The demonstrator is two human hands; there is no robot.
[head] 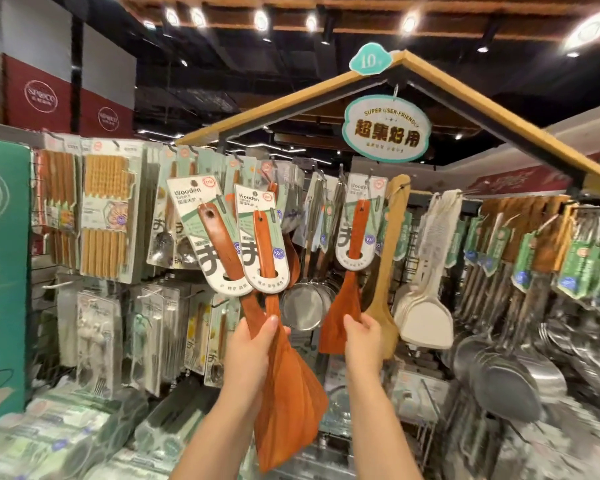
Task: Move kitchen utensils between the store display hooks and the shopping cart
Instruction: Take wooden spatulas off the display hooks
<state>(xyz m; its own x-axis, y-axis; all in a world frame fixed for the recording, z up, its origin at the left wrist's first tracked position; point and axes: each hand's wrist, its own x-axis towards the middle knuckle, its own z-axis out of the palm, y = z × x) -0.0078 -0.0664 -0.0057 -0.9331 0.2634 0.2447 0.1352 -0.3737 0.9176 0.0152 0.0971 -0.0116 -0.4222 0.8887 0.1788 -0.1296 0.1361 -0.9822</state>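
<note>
The left hand, at lower centre of the frame, has its grip closed round the necks of two reddish-brown wooden turners on white-and-green header cards. Both stand upright, with the cards fanned toward the upper left and the blades overlapping below the fist. The right hand, just right of centre, has its grip pinched on the blade edge of a third reddish-brown wooden turner. The top of that turner's card sits at a thin metal display hook in the centre row, just beside a pale wooden spatula. Whether the card hole is threaded on that hook cannot be told. The shopping cart is not in view. The step in hand is judged to be a transfer at the hook: either unhooking or hanging the third turner. The next move calls for lifting the card clear of the hook tip, or aligning the hole with it, without dragging neighbouring packs.
</note>
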